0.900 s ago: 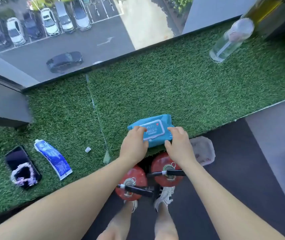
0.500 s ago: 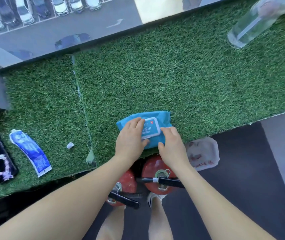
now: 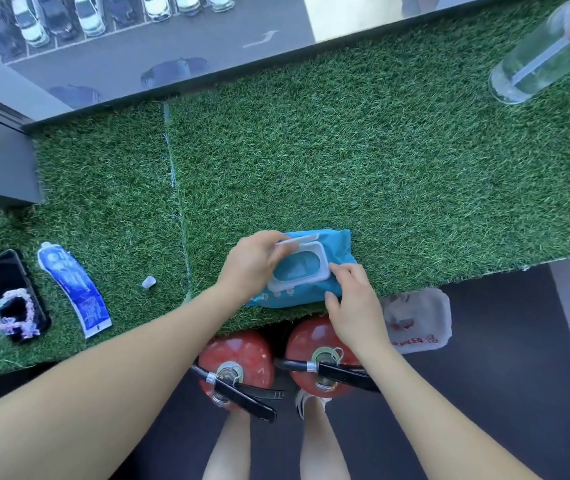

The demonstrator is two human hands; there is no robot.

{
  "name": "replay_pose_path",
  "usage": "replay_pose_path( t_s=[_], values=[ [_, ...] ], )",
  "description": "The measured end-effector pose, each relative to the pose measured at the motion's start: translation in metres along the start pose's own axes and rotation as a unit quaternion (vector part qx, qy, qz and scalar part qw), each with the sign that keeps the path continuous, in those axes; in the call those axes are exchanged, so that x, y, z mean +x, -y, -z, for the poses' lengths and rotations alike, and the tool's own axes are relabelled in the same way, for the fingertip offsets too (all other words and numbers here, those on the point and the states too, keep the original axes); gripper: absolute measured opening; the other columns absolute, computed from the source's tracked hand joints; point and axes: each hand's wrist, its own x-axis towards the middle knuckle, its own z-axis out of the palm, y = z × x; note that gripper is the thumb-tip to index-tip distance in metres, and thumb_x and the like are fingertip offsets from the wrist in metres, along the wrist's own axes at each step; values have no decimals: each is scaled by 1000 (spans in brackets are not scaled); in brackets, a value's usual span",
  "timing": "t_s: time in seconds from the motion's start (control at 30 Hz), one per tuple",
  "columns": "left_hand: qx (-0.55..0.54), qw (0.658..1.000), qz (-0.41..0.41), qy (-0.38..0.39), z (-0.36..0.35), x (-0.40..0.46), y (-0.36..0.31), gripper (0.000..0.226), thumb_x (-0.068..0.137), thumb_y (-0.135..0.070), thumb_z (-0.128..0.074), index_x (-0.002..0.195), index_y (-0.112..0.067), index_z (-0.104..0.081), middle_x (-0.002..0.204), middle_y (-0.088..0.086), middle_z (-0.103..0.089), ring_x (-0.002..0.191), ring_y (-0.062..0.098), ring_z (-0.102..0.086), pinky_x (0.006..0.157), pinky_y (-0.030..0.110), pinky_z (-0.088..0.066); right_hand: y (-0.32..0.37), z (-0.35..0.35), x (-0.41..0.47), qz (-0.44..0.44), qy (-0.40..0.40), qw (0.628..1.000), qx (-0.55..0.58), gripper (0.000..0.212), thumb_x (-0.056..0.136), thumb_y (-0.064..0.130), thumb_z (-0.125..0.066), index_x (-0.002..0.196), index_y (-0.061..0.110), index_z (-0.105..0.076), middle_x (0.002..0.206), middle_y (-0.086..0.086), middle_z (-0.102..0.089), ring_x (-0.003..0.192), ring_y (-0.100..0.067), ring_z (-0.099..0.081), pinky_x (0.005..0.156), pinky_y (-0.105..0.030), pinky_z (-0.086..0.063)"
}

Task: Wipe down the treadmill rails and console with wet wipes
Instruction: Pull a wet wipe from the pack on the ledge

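Lying near the front edge of the grass-covered ledge (image 3: 380,161), the blue wet wipes pack (image 3: 337,245) has its white flip lid (image 3: 295,241) raised, so the oval opening in the white frame shows the pale wipe beneath. The left hand (image 3: 252,265) sits over the pack's left end with its fingers (image 3: 281,252) curled round the lifted lid, pinching it up and back. The right hand (image 3: 354,303) rests at the pack's near right corner, its fingers loosely bent and slightly apart, the tips touching the blue wrapper just beside the white frame; the thumb lies against the pack's near edge, steadying it rather than gripping. Both bare forearms reach in from the bottom of the view. On the left of the ledge, well apart from the pack, a dark phone (image 3: 11,289) lies with a pale beaded loop (image 3: 15,315) on it, and just beside it a blue and white tube (image 3: 73,289) lies uncapped, its small white cap (image 3: 148,282) between the tube and the pack. A clear plastic bottle (image 3: 546,53) lies at the far right corner. Below the ledge edge stand two red fire extinguishers (image 3: 314,341) with black handles, and a whitish bag with red print (image 3: 415,322) sits just right of them on the dark floor. Beyond the glass, parked cars (image 3: 89,15) show far below.
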Motion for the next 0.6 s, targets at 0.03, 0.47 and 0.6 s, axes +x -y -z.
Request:
replay_pose_path(
  t_s=[0.03,0.47,0.6],
  values=[
    [-15,1000,17,-11,4,4,1,22,93,-39,-56,102,-23,-69,94,-2,-67,90,19,-60,76,31,-45,0,0,1,-1,2,1000,-1,46,90,6,-52,136,9,-47,128,-2,-44,114,-20,-48,88,-30,-40],
    [-21,985,-3,-173,-15,7,11,16,82,-3,-57,84,-19,-57,88,-5,-53,83,20,-53,68,33,-43,18,-12,13,30,-91,995,-18,24,88,0,-54,110,1,-64,104,-12,-54,105,-28,-49,86,-34,-40],
    [128,958,-242,-90,-26,-5,26,29,75,-3,-66,102,-14,-67,102,3,-62,94,24,-55,72,39,-51,17,-19,16,-12,-89,995,34,26,87,-3,-54,109,2,-66,105,-13,-56,102,-29,-55,90,-36,-43]
  ],
)
